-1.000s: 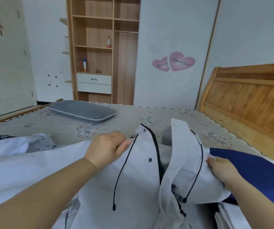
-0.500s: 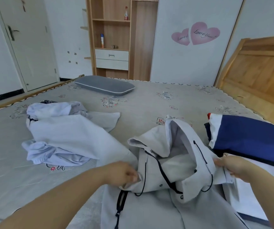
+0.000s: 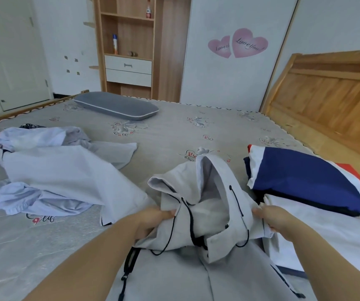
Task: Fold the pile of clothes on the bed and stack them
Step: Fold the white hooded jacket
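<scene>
A light grey hooded jacket (image 3: pixel 209 216) with black drawstrings and a black zipper lies on the bed in front of me, hood pointing away. My left hand (image 3: pixel 150 220) grips its left shoulder by the collar. My right hand (image 3: pixel 272 218) pinches the right shoulder edge. To the left lies a loose pile of pale blue and white clothes (image 3: pixel 50 172). At the right sits a folded stack, a navy, white and red garment (image 3: pixel 309 181) resting on white fabric (image 3: pixel 326 237).
The bed (image 3: pixel 174 131) has a grey flowered cover. A grey pillow (image 3: pixel 116 105) lies at its far side. A wooden headboard (image 3: pixel 331 98) stands at the right; a wooden shelf unit (image 3: pixel 129 46) and a door (image 3: pixel 11 53) are beyond the bed.
The jacket has come down from in front of my view onto the bed, hood laid away from me. Both hands shifted from the hood to the shoulders. My view tilted down.
</scene>
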